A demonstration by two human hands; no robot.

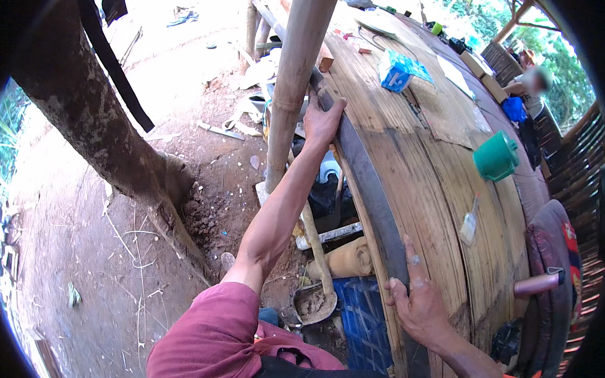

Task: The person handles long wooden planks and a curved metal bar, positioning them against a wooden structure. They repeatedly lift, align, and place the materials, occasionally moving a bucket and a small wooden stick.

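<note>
A long, flat, dark grey strip (376,181) lies along the near edge of a wooden plank platform (426,186), bending with the edge. Its material is hard to make out. At its far end, my left hand (323,120) is closed around it, thumb on top and the other fingers partly hidden. My right hand (421,310) grips the nearer stretch across its width, the thumb at the outer edge and the index finger stretched along the inner side. A bamboo post (289,95) rises just left of my left hand.
On the platform are a blue box (396,71), a green plastic mug (497,157), a brush-like tool (470,225) and a pink bottle (538,284). Below the edge lie a hoe-like tool (315,303) and a blue woven sheet (358,317). A tree trunk (99,108) leans at left; a person (529,83) sits far right.
</note>
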